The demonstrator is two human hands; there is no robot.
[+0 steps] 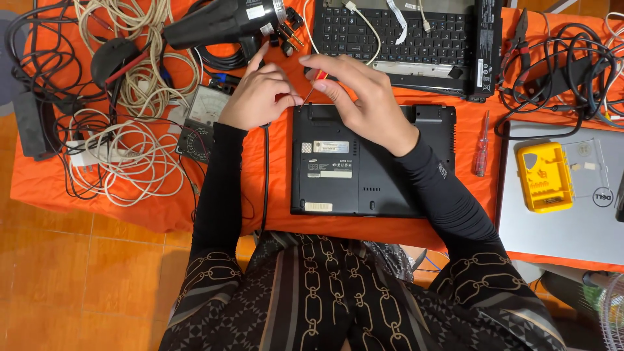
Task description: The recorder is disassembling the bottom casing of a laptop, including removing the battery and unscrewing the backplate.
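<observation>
Holding a thin red-handled screwdriver (pixel 313 86) pinched in the fingertips of my right hand (pixel 364 97), I am angling its shaft down toward the top edge of the black laptop (pixel 370 162), which is lying upside down on the orange cloth (pixel 130 201) directly in front of me. My left hand (pixel 255 97) is curled just beside the right one, its fingertips closing near the tool's tip, probably to steady it; whether they are pinching a small part I cannot tell. The laptop's underside is facing up so that its base panel is reachable, and it is carrying a pale rectangular label (pixel 330 147) near the upper left, a white strip below that, and a small yellowish sticker (pixel 318 207) at the lower left corner. Beyond the hands, a detached black keyboard assembly (pixel 396 32) is resting at the cloth's far edge, with a black heat gun (pixel 224 23) to its left. A second red screwdriver (pixel 482 153) is lying right of the laptop, near a silver laptop (pixel 572 221) that is bearing a yellow plastic case (pixel 545 177). To my left, coiled white cables (pixel 130 156) and an analogue meter (pixel 203 110) are crowding the cloth.
</observation>
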